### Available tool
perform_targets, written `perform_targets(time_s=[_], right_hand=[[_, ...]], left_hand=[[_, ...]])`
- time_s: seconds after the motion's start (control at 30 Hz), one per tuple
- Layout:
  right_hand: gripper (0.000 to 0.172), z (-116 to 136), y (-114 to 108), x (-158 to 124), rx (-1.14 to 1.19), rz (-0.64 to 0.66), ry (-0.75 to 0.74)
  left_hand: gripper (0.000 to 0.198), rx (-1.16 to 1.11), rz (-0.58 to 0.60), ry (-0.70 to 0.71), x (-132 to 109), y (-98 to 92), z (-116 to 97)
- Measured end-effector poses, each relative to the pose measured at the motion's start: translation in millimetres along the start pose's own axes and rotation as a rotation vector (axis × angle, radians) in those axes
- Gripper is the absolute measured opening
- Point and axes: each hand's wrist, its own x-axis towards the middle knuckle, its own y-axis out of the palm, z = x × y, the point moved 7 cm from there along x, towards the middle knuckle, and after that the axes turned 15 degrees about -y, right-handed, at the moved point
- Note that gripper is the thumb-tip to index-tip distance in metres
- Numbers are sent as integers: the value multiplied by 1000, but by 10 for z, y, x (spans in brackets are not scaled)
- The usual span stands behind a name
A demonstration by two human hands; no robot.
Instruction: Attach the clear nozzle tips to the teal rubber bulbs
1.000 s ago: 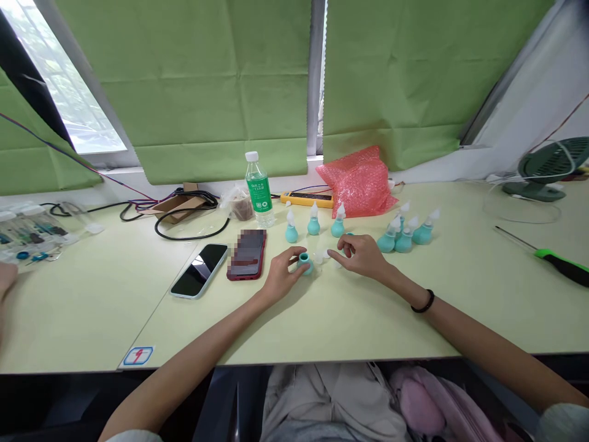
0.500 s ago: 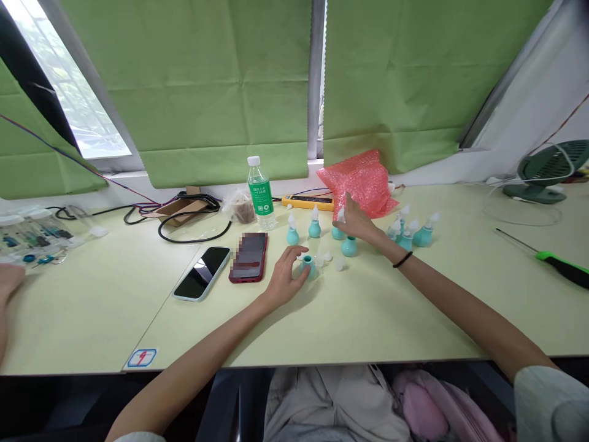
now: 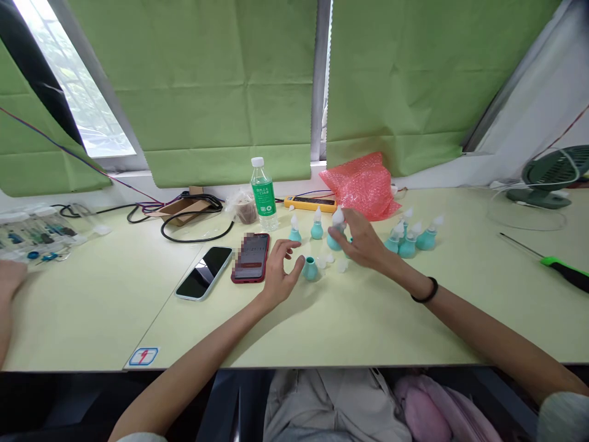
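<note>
My left hand (image 3: 280,267) lies on the table with its fingers spread, and its thumb is just beside a small teal bulb with no tip (image 3: 310,269). My right hand (image 3: 363,244) is closed on a teal bulb with a white tip (image 3: 337,223), held just above the table. Loose white tips (image 3: 341,265) lie between my hands. Two more tipped teal bulbs (image 3: 316,226) stand behind them. A group of three tipped bulbs (image 3: 409,239) stands to the right.
A red phone (image 3: 251,257) and a dark phone (image 3: 204,272) lie left of my hand. Behind are a water bottle (image 3: 263,195), pink bubble wrap (image 3: 361,184), a yellow power strip (image 3: 308,202) and cables (image 3: 193,215). At right are a green-handled screwdriver (image 3: 564,270) and a fan (image 3: 547,178). Another person's hand (image 3: 9,276) is at far left.
My right hand reached back to the row of bulbs and came forward holding a tipped one. My left hand let go of the tipless bulb and spread its fingers.
</note>
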Motion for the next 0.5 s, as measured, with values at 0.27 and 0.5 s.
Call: perform_targets(time_s=[0.27,0.5], right_hand=[[19,701,220,-333,319,221,-124],[24,683,406,-487,564,128,19]], left_hand=[[26,-44,235,90,-103,66,-119],[44,-394,711,-432,-131,430,114]])
